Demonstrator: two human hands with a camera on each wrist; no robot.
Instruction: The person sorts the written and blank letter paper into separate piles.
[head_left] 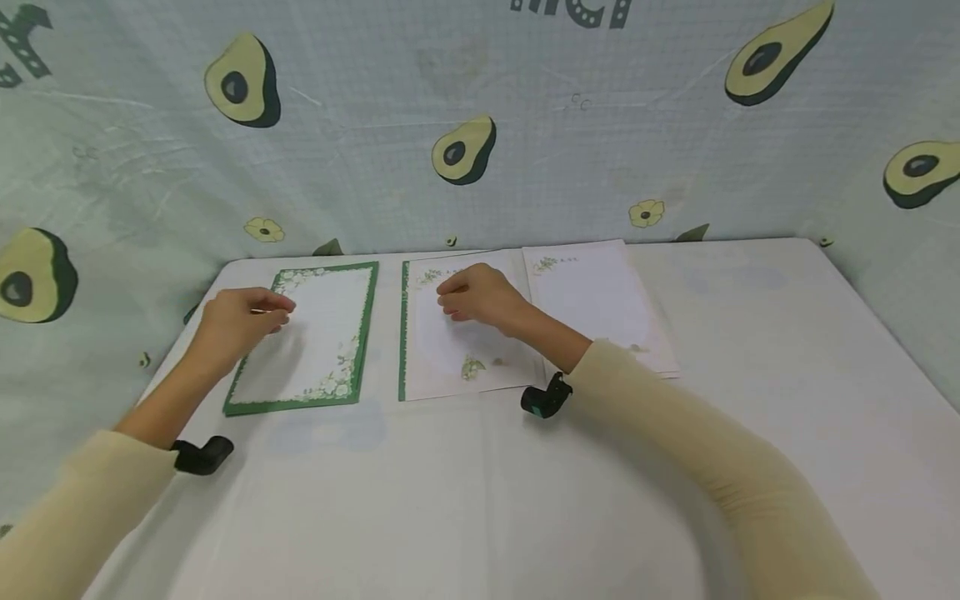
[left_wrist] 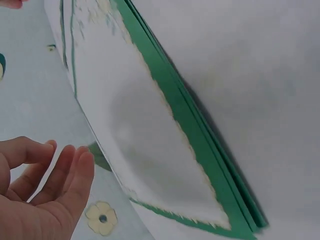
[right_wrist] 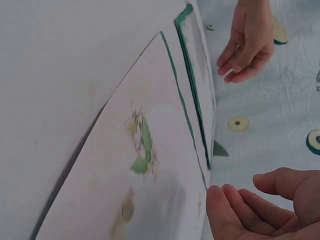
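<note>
My left hand hovers over the left edge of a green-bordered sheet with white flowers. Its fingers are loosely bent and hold nothing; the left wrist view shows a gap between thumb and fingers. Several layers show along the green edge of that stack. Over the middle sheet, pale with a green left strip and small leaf prints, is my right hand. Its fingers are relaxed too, thumb apart from them in the right wrist view, with nothing between.
Another pale sheet with a leaf print adjoins the middle sheet on its right. All lie toward the back of a white-covered table. Behind rises a curtain printed with avocados. Black wrist cameras are strapped to both wrists.
</note>
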